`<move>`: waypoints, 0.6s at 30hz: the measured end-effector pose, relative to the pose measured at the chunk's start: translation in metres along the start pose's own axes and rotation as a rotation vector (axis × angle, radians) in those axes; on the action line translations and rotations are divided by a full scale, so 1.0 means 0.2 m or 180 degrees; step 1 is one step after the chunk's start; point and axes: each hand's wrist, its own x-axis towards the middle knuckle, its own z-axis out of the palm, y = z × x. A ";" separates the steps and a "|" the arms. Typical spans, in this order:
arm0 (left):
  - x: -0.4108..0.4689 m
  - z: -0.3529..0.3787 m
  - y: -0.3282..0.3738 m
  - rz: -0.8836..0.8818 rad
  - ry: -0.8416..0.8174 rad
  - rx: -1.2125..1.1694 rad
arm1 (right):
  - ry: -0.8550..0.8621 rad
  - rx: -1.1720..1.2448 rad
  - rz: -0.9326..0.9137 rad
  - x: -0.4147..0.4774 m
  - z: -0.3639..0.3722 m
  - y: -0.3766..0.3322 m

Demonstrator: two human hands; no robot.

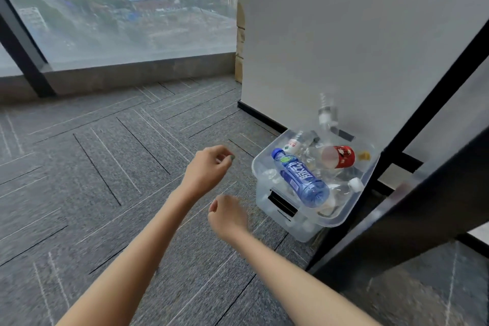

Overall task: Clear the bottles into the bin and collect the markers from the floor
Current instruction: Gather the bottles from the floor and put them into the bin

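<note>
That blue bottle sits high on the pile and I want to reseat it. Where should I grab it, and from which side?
Likely the blue bottle round its labelled middle, from above with the right hand: it lies on its side atop the clear bin's pile, cap pointing away, upper side unobstructed.

Two bare forearms reach forward. The left arm enters from 7 o'clock and runs toward 1 o'clock; its left hand is bent at the wrist, fingers loosely curled with the tips close to the thumb. The right arm enters from 5 o'clock and points to 10 o'clock. The right hand is blurred, knuckles up and fingers loosely curled under, just at 5 o'clock of the left hand, apart.
</note>
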 end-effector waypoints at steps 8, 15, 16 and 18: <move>-0.50 -0.28 -0.43 -0.0700 0.0379 -0.0110 | -0.0153 -0.0259 -0.0324 -0.09 0.24 -0.20; -1.05 -0.47 -0.74 -0.1417 0.0655 -0.0041 | -0.0553 -0.0492 -0.0760 -0.25 0.58 -0.36; -1.12 -0.49 -0.78 -0.1503 0.0684 -0.0027 | -0.0613 -0.0529 -0.0827 -0.28 0.63 -0.39; -1.26 -0.52 -0.86 -0.1671 0.0755 -0.0011 | -0.0738 -0.0591 -0.0990 -0.34 0.74 -0.45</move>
